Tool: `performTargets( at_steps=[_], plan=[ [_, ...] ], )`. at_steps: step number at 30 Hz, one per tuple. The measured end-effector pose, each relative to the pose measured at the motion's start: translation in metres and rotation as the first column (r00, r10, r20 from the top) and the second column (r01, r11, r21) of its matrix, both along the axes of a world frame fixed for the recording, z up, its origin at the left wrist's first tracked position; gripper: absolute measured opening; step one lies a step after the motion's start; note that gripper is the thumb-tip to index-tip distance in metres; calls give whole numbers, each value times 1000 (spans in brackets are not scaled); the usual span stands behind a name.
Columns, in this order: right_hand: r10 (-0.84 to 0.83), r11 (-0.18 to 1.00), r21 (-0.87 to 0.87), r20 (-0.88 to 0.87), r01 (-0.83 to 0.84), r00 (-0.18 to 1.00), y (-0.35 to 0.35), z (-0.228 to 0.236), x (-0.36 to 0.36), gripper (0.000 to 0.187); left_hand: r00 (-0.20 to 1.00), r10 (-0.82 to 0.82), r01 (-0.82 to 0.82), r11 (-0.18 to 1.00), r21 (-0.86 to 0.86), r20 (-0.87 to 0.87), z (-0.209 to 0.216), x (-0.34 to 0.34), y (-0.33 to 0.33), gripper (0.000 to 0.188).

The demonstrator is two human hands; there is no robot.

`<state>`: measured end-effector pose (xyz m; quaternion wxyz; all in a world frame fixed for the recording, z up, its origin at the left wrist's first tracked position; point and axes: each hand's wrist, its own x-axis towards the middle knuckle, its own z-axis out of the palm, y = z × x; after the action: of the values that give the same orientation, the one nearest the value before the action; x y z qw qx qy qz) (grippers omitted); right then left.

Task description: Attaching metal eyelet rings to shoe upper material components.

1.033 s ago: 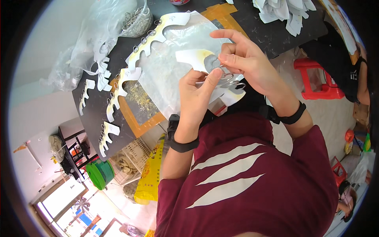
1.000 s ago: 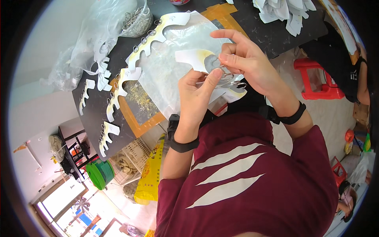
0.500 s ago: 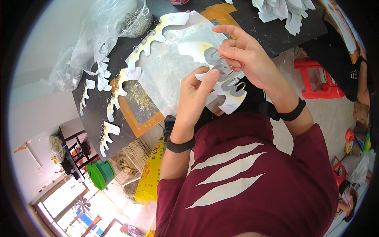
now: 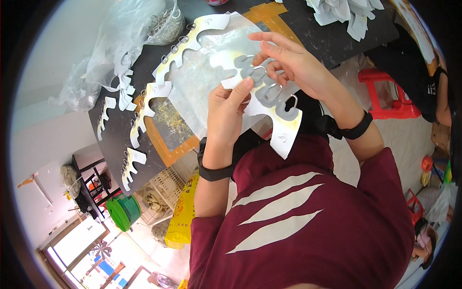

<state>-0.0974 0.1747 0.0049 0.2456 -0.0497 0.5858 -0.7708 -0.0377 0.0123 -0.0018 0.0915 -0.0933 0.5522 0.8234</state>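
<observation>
A white scalloped paper card (image 4: pixel 285 139) with yellowish edges, grey rounded patches and metal rings (image 4: pixel 293 102) is in front of my chest. My left hand (image 4: pixel 226 111) pinches its inner edge between thumb and fingers. My right hand (image 4: pixel 296 62) is at the card's far end beside the rings, with its index finger stretched out and the other fingers loosely bent; nothing shows in its grasp. The ring at the near end stands up from its grey patch. Under the hands lies a clear plastic sheet (image 4: pixel 190 98).
Similar ringed cards (image 4: pixel 166 65) lie along the left of the black table (image 4: pixel 332 41). A clear tub (image 4: pixel 166 29) of loose rings and a plastic bag (image 4: pixel 115 38) are at the far left. White paper pieces (image 4: pixel 356 21) are piled far right. A red stool (image 4: pixel 385 96) stands right.
The card has turned, and its near end has swung down toward my chest. My left hand has shifted slightly left. My right hand has moved left, and its thumb and fingers have spread.
</observation>
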Motion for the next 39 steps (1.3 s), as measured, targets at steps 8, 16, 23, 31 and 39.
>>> performTargets(
  at_steps=[8,16,23,31,39],
  plan=[
    [154,978,151,-76,-141,985,21,7,17,43,987,109,-123,985,121,122,-1,-2,-2,22],
    [91,989,136,-302,-52,949,13,5,28,48,985,131,-147,978,149,111,3,4,4,25],
    [134,976,214,-401,-49,906,10,9,29,50,995,101,-101,993,55,-8,-7,11,3,25],
    [94,994,84,-297,-72,950,11,6,31,37,975,196,-198,980,-15,-104,-6,13,8,26],
    [79,985,172,-340,-20,937,11,3,23,24,969,223,-227,974,-25,-104,-12,15,5,21]
  ],
)
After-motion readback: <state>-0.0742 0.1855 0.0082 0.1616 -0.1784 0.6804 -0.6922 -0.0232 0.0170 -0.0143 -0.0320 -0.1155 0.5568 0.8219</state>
